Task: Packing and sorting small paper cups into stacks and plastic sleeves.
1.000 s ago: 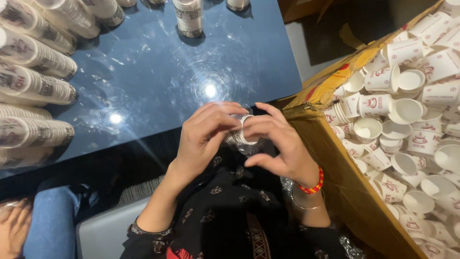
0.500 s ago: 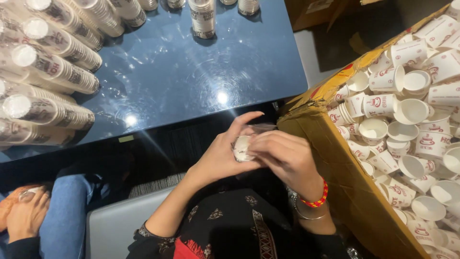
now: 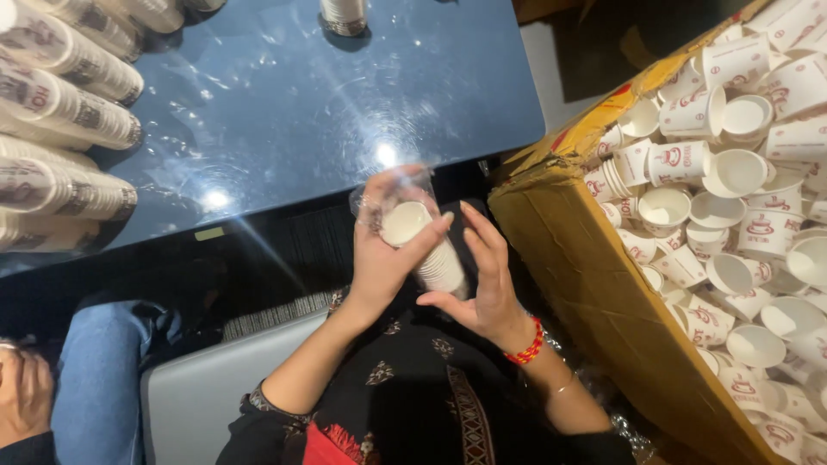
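Observation:
My left hand grips a short stack of white paper cups held over my lap, its open end toward me. A clear plastic sleeve sticks out beyond the top of the stack. My right hand, with a red bead bracelet at the wrist, cups the lower side of the stack with its fingers spread. Both hands sit just below the near edge of the dark blue table.
A cardboard box full of loose white paper cups stands at my right. Several wrapped cup stacks lie on the table's left side; another stack stands at the far edge. Another person's knee in jeans and hand are at the left.
The cup stack has tipped up so its open end shows, and the plastic sleeve now sticks out above it. My right hand has moved from covering the stack to supporting it underneath.

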